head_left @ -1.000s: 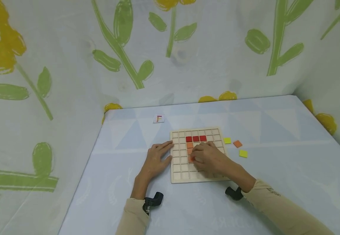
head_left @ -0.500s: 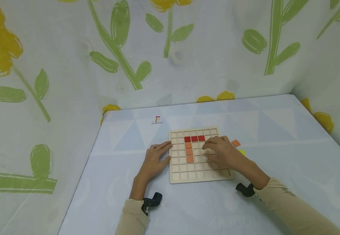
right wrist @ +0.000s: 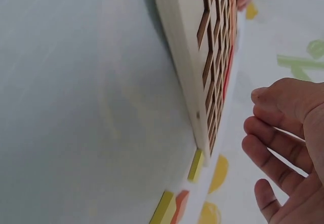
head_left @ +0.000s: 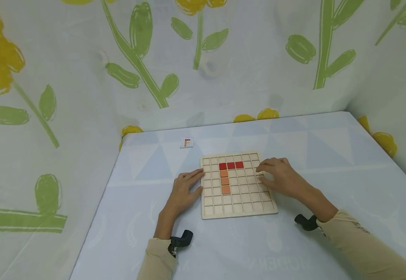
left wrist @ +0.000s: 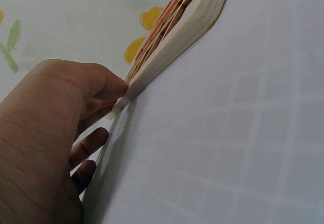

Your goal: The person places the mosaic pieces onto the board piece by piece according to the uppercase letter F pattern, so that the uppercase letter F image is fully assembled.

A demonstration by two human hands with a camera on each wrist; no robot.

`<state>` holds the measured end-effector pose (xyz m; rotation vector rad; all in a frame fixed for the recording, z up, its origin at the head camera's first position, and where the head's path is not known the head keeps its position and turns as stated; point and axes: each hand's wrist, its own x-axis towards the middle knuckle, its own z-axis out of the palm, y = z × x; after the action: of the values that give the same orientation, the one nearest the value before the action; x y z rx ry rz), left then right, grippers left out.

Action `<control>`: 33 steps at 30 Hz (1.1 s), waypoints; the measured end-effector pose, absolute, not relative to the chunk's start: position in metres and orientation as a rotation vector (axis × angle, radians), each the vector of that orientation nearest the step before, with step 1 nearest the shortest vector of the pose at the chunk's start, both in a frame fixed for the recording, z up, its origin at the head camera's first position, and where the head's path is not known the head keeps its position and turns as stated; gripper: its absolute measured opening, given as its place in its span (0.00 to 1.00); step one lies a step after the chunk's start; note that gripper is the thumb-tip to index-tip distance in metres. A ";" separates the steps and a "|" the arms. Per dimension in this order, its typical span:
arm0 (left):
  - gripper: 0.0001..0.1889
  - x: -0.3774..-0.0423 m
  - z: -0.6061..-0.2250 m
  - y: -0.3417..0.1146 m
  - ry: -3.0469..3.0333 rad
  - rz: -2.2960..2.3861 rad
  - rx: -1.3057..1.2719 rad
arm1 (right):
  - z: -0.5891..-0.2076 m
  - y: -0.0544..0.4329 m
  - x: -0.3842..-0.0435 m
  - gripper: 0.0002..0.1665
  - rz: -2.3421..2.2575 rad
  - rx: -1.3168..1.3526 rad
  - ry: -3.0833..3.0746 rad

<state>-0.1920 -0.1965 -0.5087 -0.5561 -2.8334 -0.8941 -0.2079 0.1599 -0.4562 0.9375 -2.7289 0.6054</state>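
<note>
A wooden grid board (head_left: 245, 199) lies on the table. Three red tiles (head_left: 231, 165) form a row in its upper cells, and three orange tiles (head_left: 225, 181) run down a column below the leftmost red one. My left hand (head_left: 183, 194) rests against the board's left edge, its thumb (left wrist: 114, 84) touching the side. Over the right edge hovers my right hand (head_left: 282, 178), fingers loosely bent and holding nothing. Beyond that edge, the right wrist view shows two yellow tiles (right wrist: 163, 209) and a loose orange tile (right wrist: 180, 204); in the head view my right hand hides them.
A small card (head_left: 187, 142) printed with a coloured grid pattern lies behind the board to the left. Patterned cloth walls (head_left: 245, 77) rise behind the table and at both sides. A black wrist mount (head_left: 181, 238) sits on each forearm.
My right hand has left the lowest orange tile, which now lies in its cell, and moved right across the board to its edge. The left hand stays at the board's left side.
</note>
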 end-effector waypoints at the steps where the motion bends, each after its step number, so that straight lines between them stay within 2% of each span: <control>1: 0.26 -0.192 -0.509 -0.196 -2.832 -0.898 -0.557 | -0.456 0.163 -0.208 0.13 0.602 0.931 -2.731; 11: 0.26 -0.193 -0.508 -0.194 -2.820 -0.893 -0.556 | -0.453 0.193 -0.212 0.13 0.565 0.808 -2.787; 33: 0.26 -0.191 -0.508 -0.195 -2.834 -0.874 -0.558 | -0.467 0.223 -0.224 0.13 0.564 0.797 -2.888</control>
<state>-0.1914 -0.1955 -0.5080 -0.5581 -2.8341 -0.8740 -0.2241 0.2230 -0.4667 0.7970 -2.8878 0.5639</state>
